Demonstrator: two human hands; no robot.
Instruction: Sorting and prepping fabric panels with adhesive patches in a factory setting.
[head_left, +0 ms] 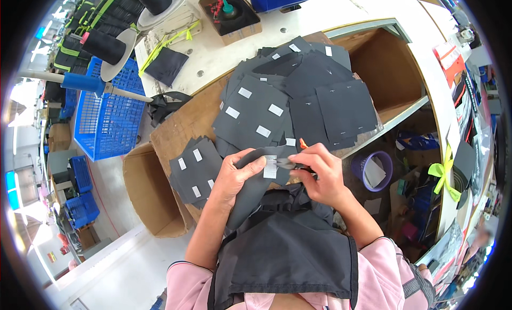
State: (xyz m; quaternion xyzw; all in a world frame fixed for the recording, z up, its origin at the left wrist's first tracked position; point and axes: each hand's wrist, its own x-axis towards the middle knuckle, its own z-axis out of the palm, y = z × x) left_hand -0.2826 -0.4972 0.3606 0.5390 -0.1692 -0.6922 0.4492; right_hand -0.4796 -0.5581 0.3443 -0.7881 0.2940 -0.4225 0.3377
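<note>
Hands: 2, left hand (234,176) + right hand (322,174). Held black panel (250,195): 1, 1 white patch (270,168) showing. Left pile (191,174), top panel: 4 patches visible. Central heap (346,110): panels overlap, can't count. Patterned top panel (253,111) there: 4 patches. Black thread cones (104,46), far left: 2. White discs (126,47) under cones: 2. Purple bin (359,166), right: 1. Neon bow (441,174), right: 1.

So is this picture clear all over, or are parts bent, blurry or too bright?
Head view: black corners, and the white table's outer edge bows near the right side; head view: glare washes out patches along the far left; head view: the grey tool at the right hand looks smeared, perhaps by movement, while the black panels look fairly crisp.
</note>
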